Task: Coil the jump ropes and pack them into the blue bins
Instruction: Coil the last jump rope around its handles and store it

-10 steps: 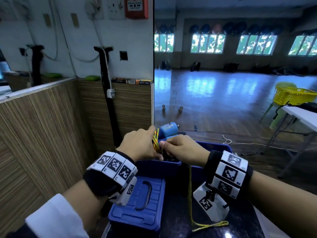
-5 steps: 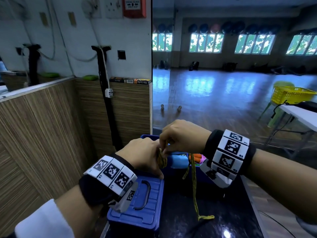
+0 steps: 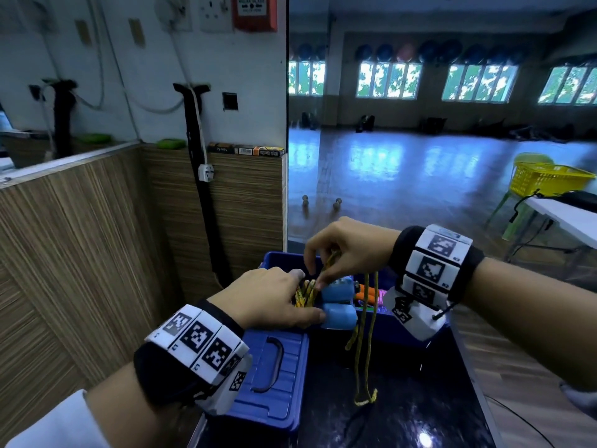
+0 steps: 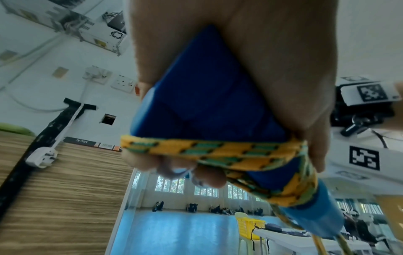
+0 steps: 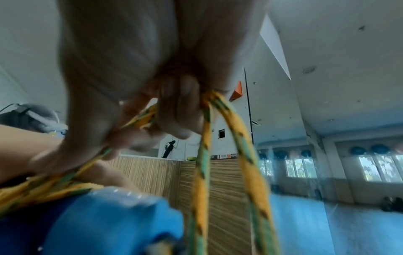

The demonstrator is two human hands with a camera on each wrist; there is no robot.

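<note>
My left hand (image 3: 274, 299) grips the two blue handles (image 3: 339, 305) of a yellow-green jump rope (image 3: 366, 337), with rope turns wound round them (image 4: 218, 151). Above them my right hand (image 3: 342, 250) pinches the rope (image 5: 220, 131), and a doubled loop hangs from it down to the black table. Both hands are over the open blue bin (image 3: 277, 257), where an orange-handled rope (image 3: 366, 291) and a pink one lie. The left wrist view shows fingers curled round the blue handles (image 4: 207, 103).
A blue lid with a handle (image 3: 271, 367) lies on the black table (image 3: 387, 415) by my left wrist. A wood-panelled wall (image 3: 80, 237) stands to the left, a mirror ahead. A white table (image 3: 568, 218) and yellow basket (image 3: 546, 179) stand at the right.
My right hand rose from beside the left and carried the rope up and over the handles. The hanging loop became shorter and lifted off the table's front edge. The left hand sank a little.
</note>
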